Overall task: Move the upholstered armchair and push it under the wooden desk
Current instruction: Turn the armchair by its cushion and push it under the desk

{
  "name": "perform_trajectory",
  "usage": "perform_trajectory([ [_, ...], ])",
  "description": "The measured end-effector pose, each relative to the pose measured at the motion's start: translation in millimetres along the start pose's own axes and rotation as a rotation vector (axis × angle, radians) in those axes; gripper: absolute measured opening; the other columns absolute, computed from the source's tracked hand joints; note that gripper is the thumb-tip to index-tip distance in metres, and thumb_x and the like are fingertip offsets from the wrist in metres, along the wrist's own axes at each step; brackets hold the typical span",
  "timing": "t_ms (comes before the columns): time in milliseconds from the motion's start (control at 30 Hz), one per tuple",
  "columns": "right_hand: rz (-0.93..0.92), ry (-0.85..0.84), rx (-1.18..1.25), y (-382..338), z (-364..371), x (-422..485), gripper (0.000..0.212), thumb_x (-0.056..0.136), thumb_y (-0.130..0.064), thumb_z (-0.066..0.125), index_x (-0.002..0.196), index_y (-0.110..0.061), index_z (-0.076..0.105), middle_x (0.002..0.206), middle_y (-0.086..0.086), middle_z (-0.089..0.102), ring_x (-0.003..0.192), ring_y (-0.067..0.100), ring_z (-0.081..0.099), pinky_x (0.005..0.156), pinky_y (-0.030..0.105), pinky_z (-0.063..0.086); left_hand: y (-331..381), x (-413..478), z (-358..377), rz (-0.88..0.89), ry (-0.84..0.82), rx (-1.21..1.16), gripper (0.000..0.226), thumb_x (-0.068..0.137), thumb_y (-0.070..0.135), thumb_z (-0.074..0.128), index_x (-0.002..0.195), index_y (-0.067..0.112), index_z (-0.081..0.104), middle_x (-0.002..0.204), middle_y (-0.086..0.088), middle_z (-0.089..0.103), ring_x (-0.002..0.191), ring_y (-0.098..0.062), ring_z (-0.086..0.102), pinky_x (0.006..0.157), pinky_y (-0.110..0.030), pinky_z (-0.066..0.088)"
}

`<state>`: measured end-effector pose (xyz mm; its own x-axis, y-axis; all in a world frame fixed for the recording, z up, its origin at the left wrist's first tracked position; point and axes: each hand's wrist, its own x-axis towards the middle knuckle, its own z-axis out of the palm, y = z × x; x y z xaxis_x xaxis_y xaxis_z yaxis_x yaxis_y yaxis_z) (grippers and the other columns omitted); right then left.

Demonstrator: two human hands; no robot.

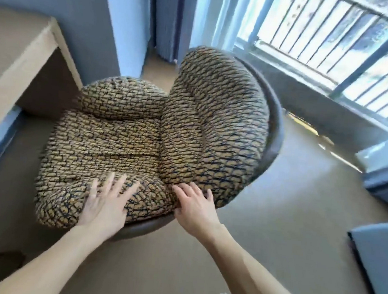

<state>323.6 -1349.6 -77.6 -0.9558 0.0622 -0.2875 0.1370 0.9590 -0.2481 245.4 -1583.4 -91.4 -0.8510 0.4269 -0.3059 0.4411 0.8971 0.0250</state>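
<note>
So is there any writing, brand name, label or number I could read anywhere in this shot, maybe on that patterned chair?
None can be read.
armchair: its tan fabric carries a repeating dark pattern that could be lettering, but it is too blurred to tell.
wooden desk: plain, no text.
window railing: no signs.
Both hands, left hand and right hand, rest on the cushion edge; nothing written there.

Armchair [142, 137] stands right of the desk [15, 61], window [338, 42] behind.
</note>
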Motion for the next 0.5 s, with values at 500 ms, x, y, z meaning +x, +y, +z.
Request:
perform_trajectory([
  [500,-0.088,0.047,0.028,220.1,-193.3,26.3,0.06,0.095,-0.032,0.052,0.152,-0.025,0.037,0.158,0.0,0.038,0.155,0.024,0.022,0.122,0.06,0.019,265.9,113.2,-143.9,-0.283,0.045,-0.378,0.081,0.095,0.047,0.059,0.163,0.039,0.017,0.17,-0.003,0.024,0.155,-0.028,0.025,0.124,-0.054,0.026],
])
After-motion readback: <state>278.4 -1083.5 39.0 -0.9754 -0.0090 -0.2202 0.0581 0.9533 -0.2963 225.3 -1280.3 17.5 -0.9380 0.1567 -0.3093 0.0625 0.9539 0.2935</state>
